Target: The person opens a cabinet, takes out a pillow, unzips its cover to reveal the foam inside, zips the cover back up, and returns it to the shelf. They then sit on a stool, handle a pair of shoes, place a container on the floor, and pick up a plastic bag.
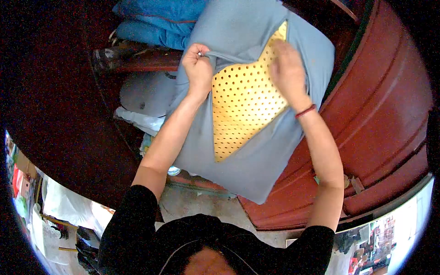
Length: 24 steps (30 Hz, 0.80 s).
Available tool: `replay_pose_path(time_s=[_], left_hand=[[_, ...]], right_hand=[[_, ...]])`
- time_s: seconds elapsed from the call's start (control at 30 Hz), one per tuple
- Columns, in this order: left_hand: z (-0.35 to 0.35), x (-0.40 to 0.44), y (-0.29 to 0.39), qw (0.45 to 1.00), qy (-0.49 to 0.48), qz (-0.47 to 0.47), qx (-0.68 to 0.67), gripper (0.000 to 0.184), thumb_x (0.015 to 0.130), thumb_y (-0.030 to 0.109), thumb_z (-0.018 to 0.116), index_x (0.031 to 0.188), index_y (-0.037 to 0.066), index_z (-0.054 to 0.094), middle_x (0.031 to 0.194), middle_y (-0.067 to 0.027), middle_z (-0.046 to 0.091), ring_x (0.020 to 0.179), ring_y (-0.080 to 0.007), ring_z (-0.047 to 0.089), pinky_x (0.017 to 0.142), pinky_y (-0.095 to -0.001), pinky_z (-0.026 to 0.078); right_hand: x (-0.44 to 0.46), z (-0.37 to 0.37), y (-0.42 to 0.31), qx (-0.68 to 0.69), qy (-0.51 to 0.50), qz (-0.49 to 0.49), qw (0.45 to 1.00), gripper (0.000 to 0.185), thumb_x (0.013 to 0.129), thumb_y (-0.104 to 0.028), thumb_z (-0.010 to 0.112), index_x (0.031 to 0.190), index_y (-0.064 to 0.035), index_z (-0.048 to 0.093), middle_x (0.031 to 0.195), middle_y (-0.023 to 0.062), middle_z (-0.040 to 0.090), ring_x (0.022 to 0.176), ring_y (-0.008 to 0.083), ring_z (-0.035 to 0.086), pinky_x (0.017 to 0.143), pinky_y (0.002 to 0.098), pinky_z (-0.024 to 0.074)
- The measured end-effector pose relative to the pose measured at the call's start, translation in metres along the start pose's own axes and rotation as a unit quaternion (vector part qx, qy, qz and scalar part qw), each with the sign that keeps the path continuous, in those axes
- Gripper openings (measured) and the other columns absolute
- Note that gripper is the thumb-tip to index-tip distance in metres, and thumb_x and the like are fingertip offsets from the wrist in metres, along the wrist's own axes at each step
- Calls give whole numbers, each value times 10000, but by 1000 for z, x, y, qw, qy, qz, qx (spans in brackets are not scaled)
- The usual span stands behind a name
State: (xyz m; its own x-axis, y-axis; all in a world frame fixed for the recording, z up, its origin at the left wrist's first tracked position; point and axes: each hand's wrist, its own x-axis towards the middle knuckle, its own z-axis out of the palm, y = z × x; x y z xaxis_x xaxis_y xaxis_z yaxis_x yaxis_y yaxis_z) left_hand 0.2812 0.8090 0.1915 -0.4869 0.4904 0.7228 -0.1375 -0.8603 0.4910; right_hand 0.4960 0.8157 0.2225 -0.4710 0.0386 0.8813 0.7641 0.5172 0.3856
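Observation:
A yellow foam pad (pixel 243 101) dotted with small holes shows through an opening in a grey fabric cover (pixel 238 27). My left hand (pixel 198 68) is closed on the cover's edge at the upper left of the opening, pinching a fold of cloth. Over the right side of the foam is my right hand (pixel 286 68), blurred by motion, with a red band on the wrist; whether its fingers hold anything is not clear. Grey cloth lies around the foam on all sides and hangs to a corner at the bottom.
Folded blue fabric (pixel 160 23) lies at the top left, above a dark brown wooden piece (pixel 133 59). Below that are a grey item (pixel 146 94) and a whitish cloth (pixel 140 120). A dark red panelled door (pixel 376 114) stands at the right.

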Motion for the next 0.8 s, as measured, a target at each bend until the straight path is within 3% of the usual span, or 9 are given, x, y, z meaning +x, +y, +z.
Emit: replay_pose_path(time_s=[0.07,0.17,0.23,0.27,0.33,0.47,0.53,0.7,0.8], left_hand=[[1,-4,5,1000,0,0,24,234,599,-116,330,667,34,496,611,41,425,544,-39,345,478,-197,258],[-9,-10,-3,988,-48,114,97,211,608,-97,360,700,32,499,587,-9,442,538,-88,400,474,-222,305],[-20,-24,-3,910,-160,288,250,165,619,-41,443,753,38,497,627,-62,474,551,-169,452,476,-239,342],[-16,-28,1,910,-161,286,252,165,619,-41,443,753,38,497,627,-62,474,551,-169,452,476,-239,342],[-12,-36,-2,795,-225,356,436,252,625,65,552,873,60,512,822,-109,517,729,-239,502,597,-297,385],[2,-53,5,749,-248,369,491,475,604,228,647,1042,103,513,1062,-90,477,995,-264,431,787,-419,338],[12,-52,6,754,-214,320,533,564,621,300,660,1124,119,484,1192,-100,380,1133,-292,293,863,-489,232],[14,-13,8,729,-233,302,568,572,647,341,649,1161,146,493,1265,-130,356,1165,-327,292,920,-493,213],[-27,-15,32,728,-228,325,558,526,690,306,621,1173,147,486,1266,-144,363,1169,-347,305,923,-481,237]], right_hand=[[5,0,-33,10,-42,8,999,504,748,-179,570,1171,50,420,1216,222,409,1154,340,373,971,405,300],[-1,21,-28,-59,-64,66,994,594,789,-318,543,1206,69,372,1270,233,340,1210,355,279,1001,446,210],[0,31,-22,-110,-61,111,986,696,787,-406,520,1237,82,313,1288,256,309,1226,379,236,1002,474,167],[3,29,-15,-107,-62,113,986,696,787,-406,520,1237,82,313,1288,256,309,1226,379,236,1002,474,167],[7,35,-6,-114,-80,121,983,750,772,-436,525,1247,92,284,1283,272,305,1217,378,252,998,472,176],[13,36,2,-123,-117,108,980,777,753,-458,540,1225,110,298,1262,271,332,1184,376,301,969,459,230],[9,35,9,-115,-105,111,982,768,753,-457,539,1216,111,309,1250,269,345,1175,372,313,960,455,243],[18,51,45,-101,-73,101,987,756,758,-469,530,1197,114,334,1225,270,369,1140,371,352,944,446,265],[14,31,12,-101,-67,92,988,768,758,-491,523,1187,120,341,1215,266,385,1115,366,379,935,436,279]])
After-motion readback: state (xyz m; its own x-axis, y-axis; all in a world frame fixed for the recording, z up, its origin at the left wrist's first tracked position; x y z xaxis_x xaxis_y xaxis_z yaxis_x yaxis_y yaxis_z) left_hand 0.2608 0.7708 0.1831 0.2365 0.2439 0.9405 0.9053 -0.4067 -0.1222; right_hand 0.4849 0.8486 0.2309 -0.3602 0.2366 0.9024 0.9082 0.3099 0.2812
